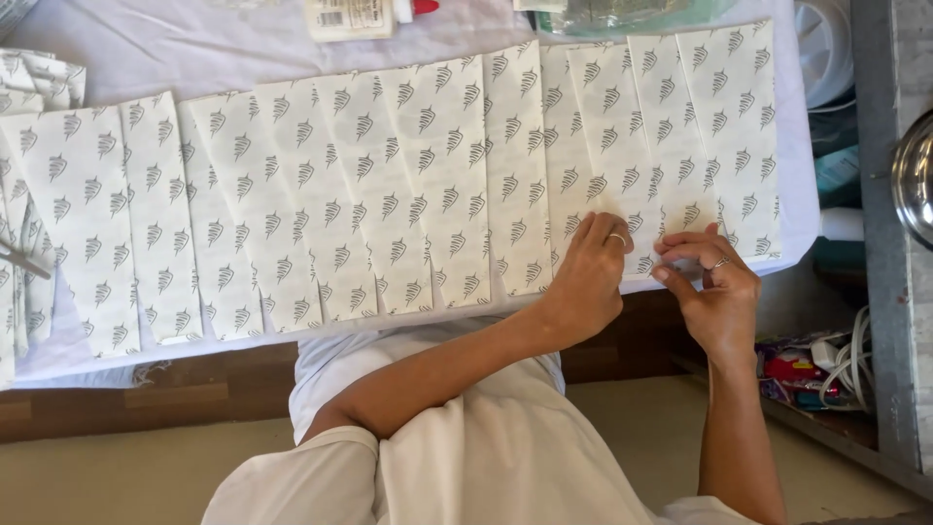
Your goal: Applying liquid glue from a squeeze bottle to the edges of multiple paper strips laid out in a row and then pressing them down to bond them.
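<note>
Right now the fingertips of both hands pinch the near edge of one patterned paper sheet [671, 146] in the overlapped row. The left hand [588, 282], arm crossed over, presses knuckles-down with fingers curled; the right hand [714, 292] nips the sheet's corner between thumb and forefinger. This sheet lies second from the right end, at the table [175, 49] edge. Risks: pulling could drag neighbouring sheets [428, 185] out of line, or crease the pinched corner.

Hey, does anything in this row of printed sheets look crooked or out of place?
Mostly tidy: the sheets overlap in an even row on the table. At the far left, a few sheets lie loosely piled at other angles. Both hands, left and right, work one sheet's lower edge.
</note>
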